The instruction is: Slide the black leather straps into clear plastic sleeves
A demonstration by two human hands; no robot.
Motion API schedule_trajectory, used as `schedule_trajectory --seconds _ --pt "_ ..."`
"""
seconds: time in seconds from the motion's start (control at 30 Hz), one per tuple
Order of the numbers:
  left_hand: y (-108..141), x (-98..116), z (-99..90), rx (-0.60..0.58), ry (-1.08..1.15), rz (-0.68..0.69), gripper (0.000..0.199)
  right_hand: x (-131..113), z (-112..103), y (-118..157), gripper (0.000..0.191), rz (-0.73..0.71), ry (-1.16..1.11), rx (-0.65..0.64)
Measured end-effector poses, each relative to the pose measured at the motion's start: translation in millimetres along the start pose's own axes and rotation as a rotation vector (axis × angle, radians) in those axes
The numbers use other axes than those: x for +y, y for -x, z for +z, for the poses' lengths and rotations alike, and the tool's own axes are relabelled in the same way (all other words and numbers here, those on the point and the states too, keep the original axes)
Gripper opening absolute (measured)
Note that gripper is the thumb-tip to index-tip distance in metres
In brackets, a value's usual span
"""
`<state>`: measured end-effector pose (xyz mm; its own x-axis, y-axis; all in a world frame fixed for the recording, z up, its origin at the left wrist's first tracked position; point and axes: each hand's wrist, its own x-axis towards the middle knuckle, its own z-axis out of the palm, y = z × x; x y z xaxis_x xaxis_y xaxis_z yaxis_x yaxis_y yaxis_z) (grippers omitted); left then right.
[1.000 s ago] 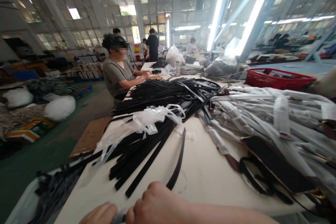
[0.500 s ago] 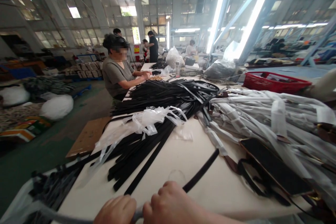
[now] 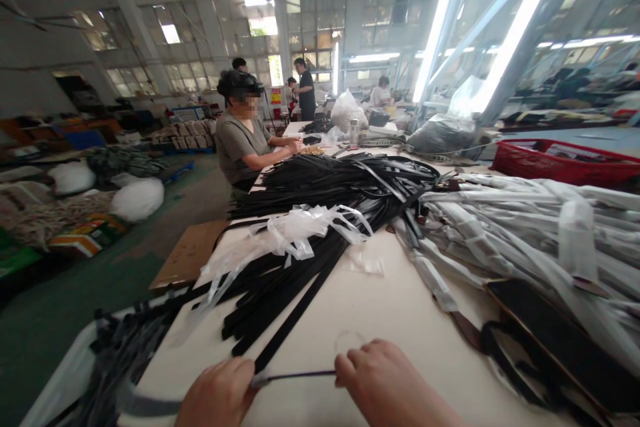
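At the bottom of the head view my left hand (image 3: pixel 217 392) is closed on a dark strap (image 3: pixel 300 374), near a greyish end. My right hand (image 3: pixel 383 383) grips the same strap further right, and the piece between the hands is stretched level, seen edge-on. A grey band (image 3: pixel 150 404) curves out to the left of my left hand. Beyond the hands, a pile of black straps (image 3: pixel 285 293) lies on the pale table (image 3: pixel 370 300), with crumpled clear plastic strips (image 3: pixel 295 233) on top.
Plastic-wrapped straps (image 3: pixel 480 220) and a dark flat object (image 3: pixel 560 340) lie on the right. A red basket (image 3: pixel 565 161) stands behind them. A bin of dark strips (image 3: pixel 120 353) is at lower left. A person in grey (image 3: pixel 245 140) works across the table's left side.
My hands have moved apart, with a length of strap now showing between them. The black strap that stuck out beyond my right hand no longer shows there. The view has turned slightly left.
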<state>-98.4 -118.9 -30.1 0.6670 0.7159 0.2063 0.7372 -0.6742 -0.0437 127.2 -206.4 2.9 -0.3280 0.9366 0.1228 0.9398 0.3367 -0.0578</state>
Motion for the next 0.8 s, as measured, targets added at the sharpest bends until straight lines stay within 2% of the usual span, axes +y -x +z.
schedule_trajectory --seconds 0.1,0.23,0.33,0.43,0.47,0.5,0.6,0.63,0.73,0.8 --pt "-5.8 5.1 -2.0 -0.037 0.020 0.017 0.016 1.3 -0.4 -2.8 0.014 -0.015 0.036 0.006" --pt "-18.9 30.7 -4.5 -0.047 0.022 0.069 0.017 -14.7 1.4 -19.2 0.019 -0.061 0.034 0.046" --pt "-21.3 43.5 -5.5 -0.099 0.086 0.056 0.018 -25.7 11.2 -26.0 0.020 -0.058 0.021 0.063" --pt "-16.8 43.8 -8.5 -0.160 0.181 0.049 0.014 -30.0 25.0 -27.6 0.018 -0.095 0.013 0.056" --pt "-13.9 39.8 -9.8 -0.144 0.199 0.049 0.009 -29.4 28.6 -27.1 0.018 -0.106 0.008 0.052" --pt "-10.3 33.2 -10.9 -0.102 0.204 0.046 0.012 -27.6 31.0 -26.1 0.017 -0.104 0.000 0.044" --pt "5.5 -0.4 -11.0 0.099 0.143 0.018 0.058 -16.3 30.0 -19.8 0.011 -0.045 -0.075 -0.003" --pt "11.8 -14.0 -9.9 0.150 0.113 0.007 0.064 -11.4 27.5 -16.9 0.012 -0.016 -0.125 -0.024" --pt "30.7 -49.5 -7.6 0.218 0.066 -0.027 0.050 1.4 17.6 -8.2 0.019 0.050 -0.338 -0.093" --pt "42.6 -63.3 -10.6 0.250 0.053 -0.049 0.044 6.0 12.3 -2.6 0.021 0.085 -0.486 -0.124"
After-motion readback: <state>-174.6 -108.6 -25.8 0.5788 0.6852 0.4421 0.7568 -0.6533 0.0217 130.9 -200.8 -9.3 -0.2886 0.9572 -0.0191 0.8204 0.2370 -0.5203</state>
